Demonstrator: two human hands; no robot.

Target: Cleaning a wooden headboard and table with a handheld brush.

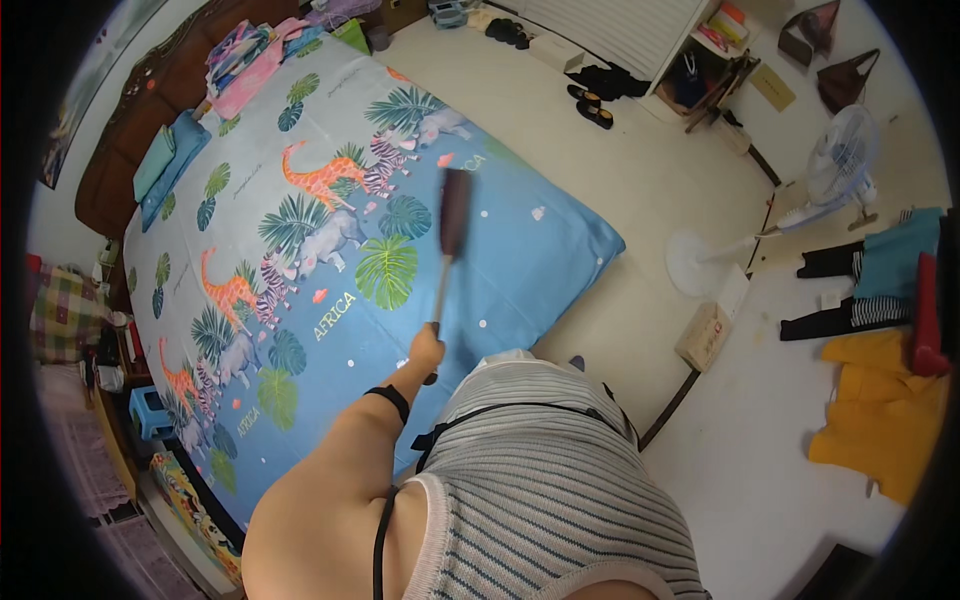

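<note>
My left hand (pixel 427 351) is closed around the handle of a long-handled bed brush (pixel 455 214). The brush has a dark brown head, blurred by motion, that points away from me over the bed. Under it spreads a blue-and-grey bedsheet (pixel 405 319) printed with giraffes, zebras, rhinos, leaves and lettering. I cannot tell whether the bristles touch the sheet. My right hand is out of view. A rounded corner of the mattress sticks out just ahead of my body.
Pillows (pixel 172 169) and heaped bedding (pixel 251 64) lie by the carved wooden headboard (pixel 120 135). A white pedestal fan (pixel 832 161) stands at the right, beside a cardboard box (pixel 703 335). Black shoes (pixel 592 106) sit on the floor, and a blue plastic stool (pixel 150 412) stands left of the bed.
</note>
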